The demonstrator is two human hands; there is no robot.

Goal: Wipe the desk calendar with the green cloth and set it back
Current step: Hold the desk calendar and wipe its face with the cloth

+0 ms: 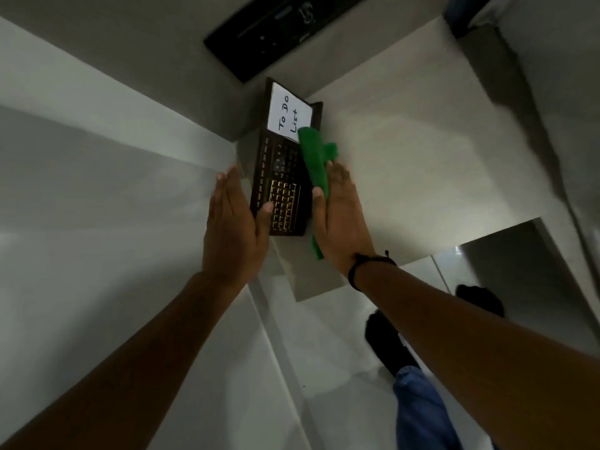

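Pale grey walls and a white ledge [406, 151] fill the tilted view, with one black rectangular panel [276, 30] fixed near the top. One dark desk calendar [281, 177] sits at the edge of the ledge between two bare hands; its face carries a column of month names, a gold-lit grid of date squares, and a single white note [289, 113] hand-lettered "To Do List". The left hand [235, 225] is flat with fingers straight and together, its thumb lying on the lower left corner of the calendar. The right hand [341, 219] is also flat, fingers extended, pressing one green cloth [316, 167] against the calendar's right side; the cloth trails above the fingertips and below the palm. One black cord bracelet [370, 263] circles the right wrist. Lower down, on the light floor, a blue trouser leg [422, 410] ends in a black-socked foot [389, 345], and a second dark foot [480, 300] shows beside it.
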